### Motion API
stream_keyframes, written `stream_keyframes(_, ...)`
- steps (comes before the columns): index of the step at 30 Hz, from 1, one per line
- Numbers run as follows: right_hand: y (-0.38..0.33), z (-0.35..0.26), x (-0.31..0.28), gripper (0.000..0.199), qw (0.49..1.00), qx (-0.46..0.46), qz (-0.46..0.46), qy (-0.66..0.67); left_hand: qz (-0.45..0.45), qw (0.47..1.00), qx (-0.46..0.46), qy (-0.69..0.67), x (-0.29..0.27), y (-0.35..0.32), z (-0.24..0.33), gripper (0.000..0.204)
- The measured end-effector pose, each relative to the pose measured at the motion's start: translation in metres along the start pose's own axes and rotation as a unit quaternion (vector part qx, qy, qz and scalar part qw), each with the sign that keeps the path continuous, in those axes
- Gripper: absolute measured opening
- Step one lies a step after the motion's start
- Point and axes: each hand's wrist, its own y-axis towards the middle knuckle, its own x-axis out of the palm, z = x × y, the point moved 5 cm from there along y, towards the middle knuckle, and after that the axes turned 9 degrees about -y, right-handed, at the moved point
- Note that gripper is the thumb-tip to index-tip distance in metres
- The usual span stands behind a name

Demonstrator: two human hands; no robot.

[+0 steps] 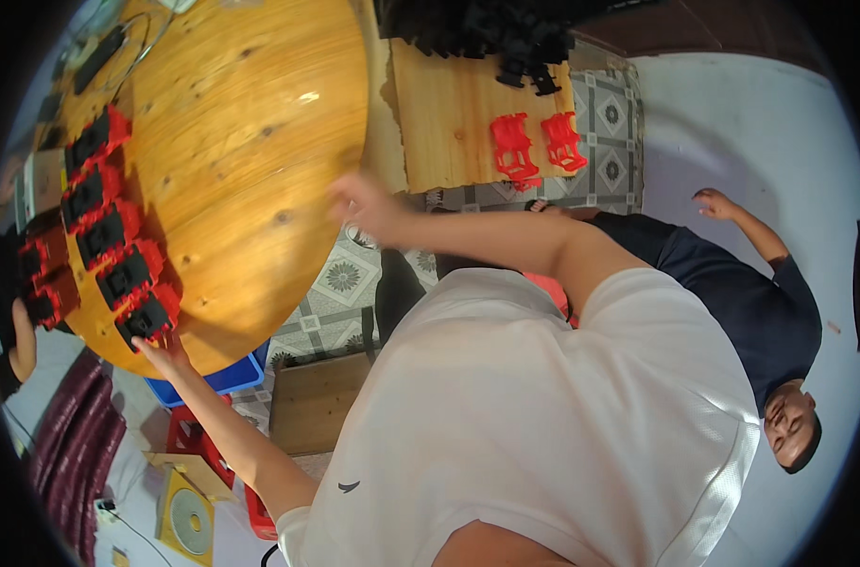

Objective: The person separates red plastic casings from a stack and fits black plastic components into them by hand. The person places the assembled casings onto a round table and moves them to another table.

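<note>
My left hand (165, 355) is at the near left edge of the round wooden table (250, 170), with its fingers around the near edge of a red-and-black plastic part (148, 319). This part is the nearest in a slanted row of several similar ones, such as the red-and-black part (129, 274) right behind it. Over the table's right edge, my right hand (369, 210) is smeared by motion. No object shows in it, and its finger positions are unclear.
On a wooden board (449, 113) at the right lie red plastic frames (515, 146) and a heap of black parts (506, 38). A person in dark clothes (732, 283) is at the right; another person's arm (22, 345) shows far left. A blue bin (232, 376) sits below the table edge.
</note>
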Motion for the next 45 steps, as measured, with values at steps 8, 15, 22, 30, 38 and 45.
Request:
stream_keyframes(8, -0.126, 0.269, -0.332, 0.040, 0.790, 0.430, 0.276, -0.339, 0.049, 0.904, 0.370, 0.209, 0.111, -0.183, -0.046, 0.016)
stream_keyframes(15, -0.067, 0.284, -0.200, 0.032, 0.921, 0.300, 0.084, -0.233, -0.458, 0.797, -0.029, 0.393, 0.296, -0.325, -0.287, 0.059)
stream_keyframes(22, 0.000, 0.240, -0.190, 0.032, 0.946, 0.273, 0.017, -0.174, -0.259, 0.818, -0.305, 0.413, 0.294, -0.310, -0.469, 0.071)
stream_keyframes(30, 0.043, 0.382, -0.432, 0.049, 0.834, 0.314, 0.345, -0.295, -0.223, 0.845, -0.178, 0.453, 0.284, -0.270, -0.483, 0.031)
stream_keyframes(38, 0.002, 0.355, -0.304, 0.014, 0.828, 0.491, 0.137, 0.234, -0.067, 0.880, -0.462, 0.083, 0.272, -0.400, -0.493, 0.026)
stream_keyframes(45, -0.012, 0.210, -0.254, 0.014, 0.927, 0.328, -0.021, 0.181, -0.040, 0.939, -0.339, 0.051, 0.275, -0.358, -0.513, 0.030)
